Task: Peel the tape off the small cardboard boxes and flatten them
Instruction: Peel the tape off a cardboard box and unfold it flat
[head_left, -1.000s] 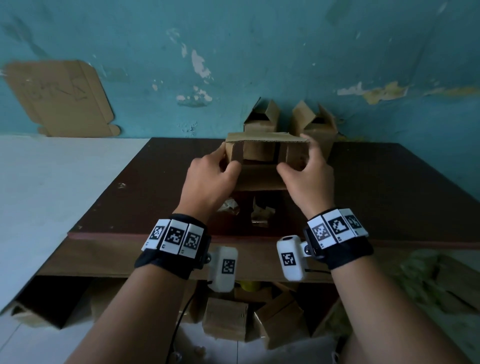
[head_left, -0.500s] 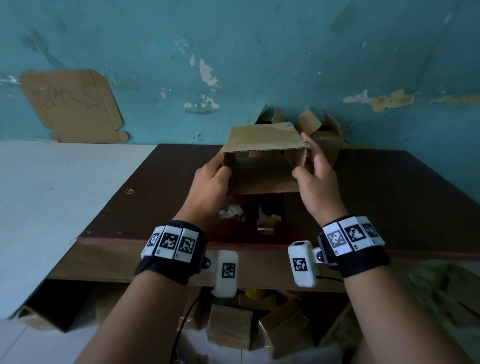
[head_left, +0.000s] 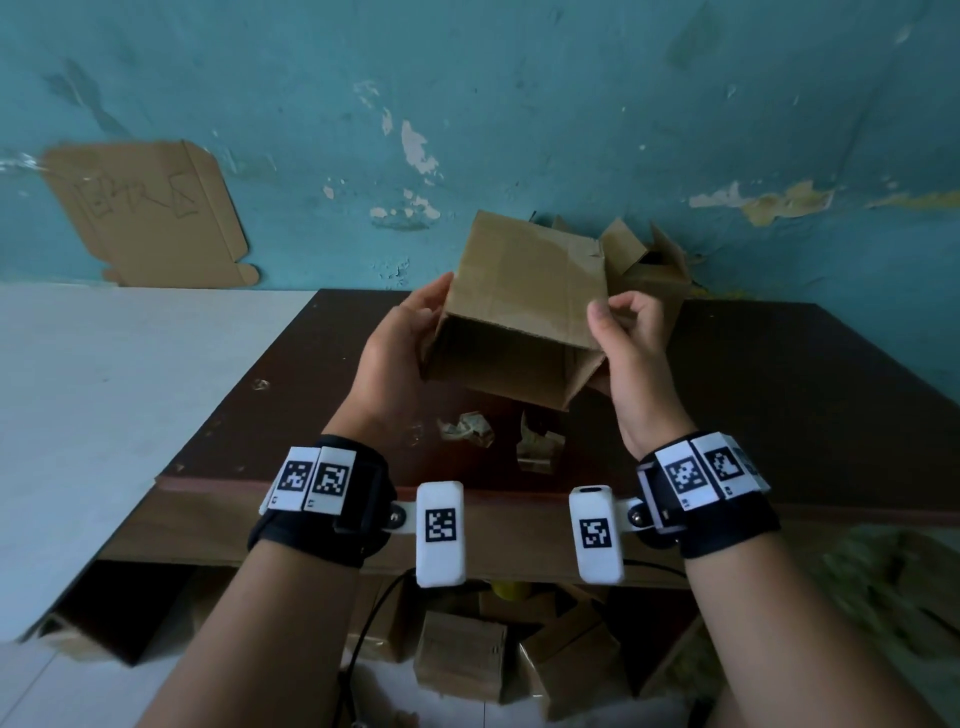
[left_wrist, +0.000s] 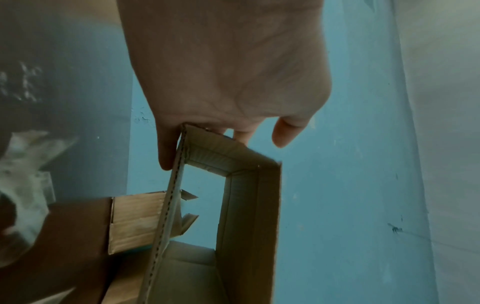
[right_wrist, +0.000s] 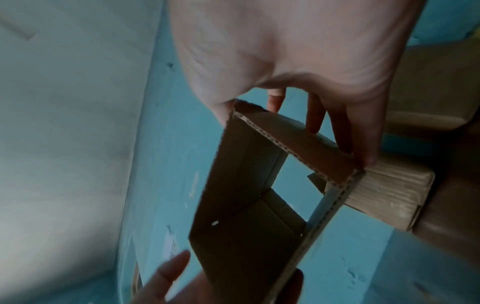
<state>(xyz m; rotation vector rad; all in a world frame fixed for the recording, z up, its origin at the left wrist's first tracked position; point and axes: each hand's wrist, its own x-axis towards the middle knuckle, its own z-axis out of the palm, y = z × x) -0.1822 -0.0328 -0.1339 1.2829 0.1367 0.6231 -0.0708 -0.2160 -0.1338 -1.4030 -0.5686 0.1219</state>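
Hands, two, hold one brown cardboard box (head_left: 524, 291), open at both ends, above the dark brown table (head_left: 779, 395): left hand (head_left: 397, 358) grips its left wall, right hand (head_left: 631, 338) pinches its right edge. Two crumpled tape scraps (head_left: 467, 428) lie on the table beneath it.

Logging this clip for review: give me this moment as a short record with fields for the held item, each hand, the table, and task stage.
held item: cardboard box, open at both ends, lifted above the table
left hand: grips the box's left wall
right hand: pinches the box's right corner
table: dark top; crumpled tape scraps below the box; another opened box by the wall
under table: more cardboard boxes
task stage: box not yet flattened
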